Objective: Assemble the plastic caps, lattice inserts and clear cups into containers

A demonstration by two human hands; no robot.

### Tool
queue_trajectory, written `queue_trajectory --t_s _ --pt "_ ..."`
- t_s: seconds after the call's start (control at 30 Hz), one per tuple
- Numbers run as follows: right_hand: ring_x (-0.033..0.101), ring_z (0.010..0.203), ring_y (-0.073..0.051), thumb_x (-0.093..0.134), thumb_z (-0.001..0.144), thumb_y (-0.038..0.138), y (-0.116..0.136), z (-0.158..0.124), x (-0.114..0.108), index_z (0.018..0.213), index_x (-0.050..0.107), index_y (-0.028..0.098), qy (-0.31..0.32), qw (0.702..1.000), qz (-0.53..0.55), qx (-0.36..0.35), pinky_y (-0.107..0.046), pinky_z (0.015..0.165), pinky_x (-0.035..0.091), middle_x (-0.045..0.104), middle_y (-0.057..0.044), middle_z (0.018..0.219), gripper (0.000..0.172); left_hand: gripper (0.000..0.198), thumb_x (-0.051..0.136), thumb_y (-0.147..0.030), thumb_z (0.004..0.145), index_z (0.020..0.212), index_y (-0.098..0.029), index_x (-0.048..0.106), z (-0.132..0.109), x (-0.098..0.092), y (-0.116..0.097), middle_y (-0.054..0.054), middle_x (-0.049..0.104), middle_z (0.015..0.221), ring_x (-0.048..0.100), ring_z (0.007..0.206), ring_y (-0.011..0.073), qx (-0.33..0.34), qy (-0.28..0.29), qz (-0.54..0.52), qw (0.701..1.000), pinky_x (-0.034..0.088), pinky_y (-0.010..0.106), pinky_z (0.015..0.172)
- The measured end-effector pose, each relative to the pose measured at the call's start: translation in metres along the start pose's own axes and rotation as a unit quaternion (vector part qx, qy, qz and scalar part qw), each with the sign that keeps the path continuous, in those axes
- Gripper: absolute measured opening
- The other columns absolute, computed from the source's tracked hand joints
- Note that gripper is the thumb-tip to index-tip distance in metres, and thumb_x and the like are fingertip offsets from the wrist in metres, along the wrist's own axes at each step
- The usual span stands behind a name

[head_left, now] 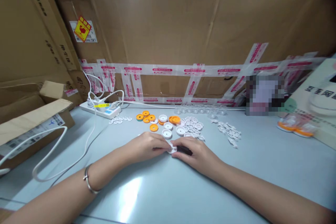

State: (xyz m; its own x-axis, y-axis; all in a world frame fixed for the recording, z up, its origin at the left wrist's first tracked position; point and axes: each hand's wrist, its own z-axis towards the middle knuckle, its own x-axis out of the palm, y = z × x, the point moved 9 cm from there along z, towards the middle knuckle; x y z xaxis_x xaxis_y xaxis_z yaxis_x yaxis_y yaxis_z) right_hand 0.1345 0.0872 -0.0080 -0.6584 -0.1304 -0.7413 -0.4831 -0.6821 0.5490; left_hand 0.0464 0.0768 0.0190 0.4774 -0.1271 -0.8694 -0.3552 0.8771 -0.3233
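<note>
My left hand [148, 146] and my right hand [201, 154] meet at the middle of the table. Between their fingertips they pinch a small white plastic part [172, 148], mostly covered by the fingers. A dark object [184, 150] shows in the hollow of my right hand; its kind is unclear. Just behind the hands stand several round white cups [167, 133] and orange rings [153, 127]. Farther right lie a heap of white ring-shaped pieces [191, 125] and a group of small white pieces [228, 131].
A power strip [101, 109] with white cables [88, 147] lies at the left, by an open cardboard box [34, 126]. Small white discs [120, 120] lie before it. Clear plastic covers [201, 109] line the back. Two orange-based clear pieces [295, 128] stand far right. A large carton [162, 17] walls the rear.
</note>
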Motion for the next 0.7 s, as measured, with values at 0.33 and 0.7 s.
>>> queue_trajectory --t_s 0.33,0.7 --pt "0.062 0.088 -0.018 0.061 0.080 0.025 0.0008 0.0013 0.0001 0.095 0.062 0.021 0.000 1.000 0.000 -0.007 -0.032 0.080 0.046 0.070 -0.002 0.096 0.016 0.021 0.049 -0.014 0.086 0.094 -0.014 0.069 0.0000 -0.0008 -0.0013 0.008 0.071 0.089 0.066 0.078 0.0137 -0.001 0.002 -0.001 1.000 0.051 0.021 0.071" --pt "0.063 0.084 -0.018 0.062 0.079 0.024 0.0024 0.0007 -0.0014 0.096 0.063 0.020 -0.002 1.000 -0.013 -0.001 -0.031 0.075 0.047 0.070 -0.002 0.092 0.017 0.021 0.049 -0.015 0.087 0.094 -0.016 0.068 -0.0013 0.0017 0.0017 0.007 0.071 0.092 0.066 0.080 0.0140 -0.003 0.007 -0.003 1.000 0.051 0.022 0.072"
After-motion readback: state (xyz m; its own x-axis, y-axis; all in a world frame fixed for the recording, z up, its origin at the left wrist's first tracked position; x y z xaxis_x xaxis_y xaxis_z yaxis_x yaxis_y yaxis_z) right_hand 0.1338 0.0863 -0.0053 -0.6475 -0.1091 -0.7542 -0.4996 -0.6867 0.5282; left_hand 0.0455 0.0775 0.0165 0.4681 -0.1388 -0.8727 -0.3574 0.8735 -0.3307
